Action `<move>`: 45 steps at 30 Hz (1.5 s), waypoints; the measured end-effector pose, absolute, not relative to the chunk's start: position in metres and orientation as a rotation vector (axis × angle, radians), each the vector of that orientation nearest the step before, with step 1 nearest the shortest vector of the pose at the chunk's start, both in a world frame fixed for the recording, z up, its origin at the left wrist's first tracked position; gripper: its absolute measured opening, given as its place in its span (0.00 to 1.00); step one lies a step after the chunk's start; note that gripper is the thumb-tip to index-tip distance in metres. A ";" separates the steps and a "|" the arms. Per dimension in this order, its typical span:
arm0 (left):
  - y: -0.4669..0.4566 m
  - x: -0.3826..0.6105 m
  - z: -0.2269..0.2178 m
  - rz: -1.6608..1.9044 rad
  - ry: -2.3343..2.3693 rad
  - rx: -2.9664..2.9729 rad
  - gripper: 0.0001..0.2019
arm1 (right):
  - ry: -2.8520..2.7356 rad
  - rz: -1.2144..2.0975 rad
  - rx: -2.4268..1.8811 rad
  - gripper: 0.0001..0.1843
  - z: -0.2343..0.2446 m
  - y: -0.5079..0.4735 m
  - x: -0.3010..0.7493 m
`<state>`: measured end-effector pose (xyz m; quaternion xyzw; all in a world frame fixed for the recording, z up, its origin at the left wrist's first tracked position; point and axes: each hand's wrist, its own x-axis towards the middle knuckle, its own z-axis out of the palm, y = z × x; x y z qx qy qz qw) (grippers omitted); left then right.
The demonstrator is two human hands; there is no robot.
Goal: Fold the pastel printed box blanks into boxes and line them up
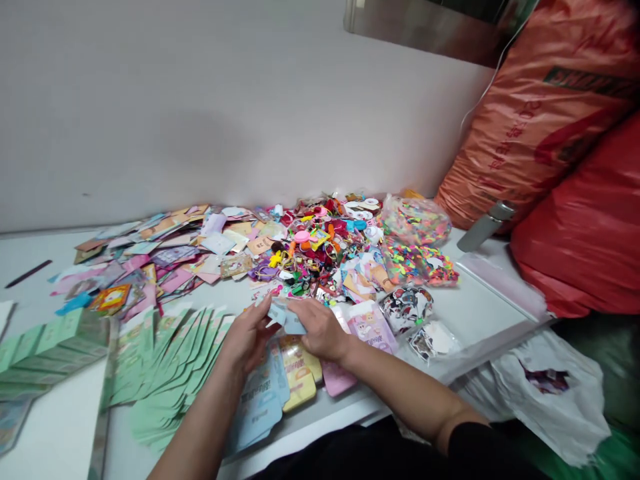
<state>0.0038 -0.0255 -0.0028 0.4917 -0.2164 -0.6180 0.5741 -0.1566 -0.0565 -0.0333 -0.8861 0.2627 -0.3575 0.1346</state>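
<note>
Between my two hands is a small light blue card packet [295,323]. My left hand [249,337] pinches its left side, fingers curled. My right hand [323,331] grips its right side, with the thumb along the top. Directly below them lies a stack of light blue printed packets [261,403]. Yellow packets [301,385] sit beside that stack, partly under my right hand. Further right are pink and lilac packets [371,327], partly covered by my right forearm. Many pale green packets [170,380] lie fanned out left of my left forearm.
A heap of small colourful trinkets [310,250] lies behind my hands, with mixed cards and envelopes [175,247] to its left. Bags of bright pieces [417,223], sticker packs [407,307] and a metal bottle [486,225] are right. Large red sacks [500,147] lean there. Green boxes [55,347] stand left.
</note>
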 end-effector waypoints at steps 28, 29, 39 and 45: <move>-0.019 -0.026 -0.013 -0.338 -1.785 1.766 0.40 | 2.068 -0.094 -1.996 0.24 -0.043 -0.198 -0.267; -0.019 -0.026 -0.014 -0.341 -1.777 1.765 0.40 | 2.076 -0.080 -2.010 0.22 -0.045 -0.198 -0.265; -0.020 -0.025 -0.013 -0.368 -1.777 1.858 0.41 | 2.154 -0.597 -2.320 0.20 -0.014 -0.179 -0.267; -0.019 -0.026 -0.002 -0.284 -1.767 1.981 0.41 | 1.930 -1.105 -1.776 0.15 -0.011 -0.179 -0.278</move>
